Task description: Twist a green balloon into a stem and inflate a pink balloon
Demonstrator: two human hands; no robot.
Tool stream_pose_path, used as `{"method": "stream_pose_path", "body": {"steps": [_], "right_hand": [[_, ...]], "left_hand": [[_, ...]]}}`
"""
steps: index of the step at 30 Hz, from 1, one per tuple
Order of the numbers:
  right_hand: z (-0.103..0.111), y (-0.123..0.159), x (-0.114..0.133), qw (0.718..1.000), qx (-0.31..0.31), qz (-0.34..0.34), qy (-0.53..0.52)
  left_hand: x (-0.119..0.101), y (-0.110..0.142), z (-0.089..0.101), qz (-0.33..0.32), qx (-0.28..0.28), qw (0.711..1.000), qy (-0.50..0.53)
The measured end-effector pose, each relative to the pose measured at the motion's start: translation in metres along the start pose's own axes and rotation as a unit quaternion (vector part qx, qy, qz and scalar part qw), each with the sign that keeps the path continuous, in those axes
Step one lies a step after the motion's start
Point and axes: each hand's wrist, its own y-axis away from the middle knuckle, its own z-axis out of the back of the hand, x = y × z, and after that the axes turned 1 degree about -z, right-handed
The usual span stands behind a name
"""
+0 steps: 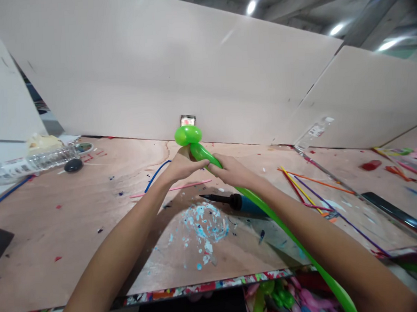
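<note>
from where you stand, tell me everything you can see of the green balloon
The green balloon is long, thin, glossy and inflated, seemingly latex. Its far end is twisted into rounded bubbles. Both hands, left and right, grip it just below them, above the table. From there the tube slants down to the right, passing over the blue pump and beside the right forearm.

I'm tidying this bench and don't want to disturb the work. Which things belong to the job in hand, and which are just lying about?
Job in hand:
green balloon, held in the left hand and right hand
pump on the table, probably

Just lying about, it seems:
thin coloured strips
clear bottles
glossy black slab
black oval object
</note>
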Motion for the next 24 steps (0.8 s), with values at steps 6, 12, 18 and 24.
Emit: {"method": "stream_pose_path", "body": {"steps": [6,12,18,24], "right_hand": [[-0.003,0.000,0.007,0.991,0.048,-0.042,-0.118],[0.001,0.004,0.004,0.958,0.134,-0.062,-0.244],[0.001,0.008,0.001,0.947,0.156,-0.077,-0.269],[-0.005,0.010,-0.007,0.919,0.179,-0.117,-0.331]], "left_hand": [[-0.003,0.001,-0.004,-0.021,-0.018,0.994,-0.102],[-0.010,-0.002,0.014,0.049,0.041,0.998,0.019],[-0.009,-0.003,0.010,0.078,-0.017,0.997,0.022],[-0.004,-0.002,0.001,0.059,-0.027,0.998,-0.024]]}}
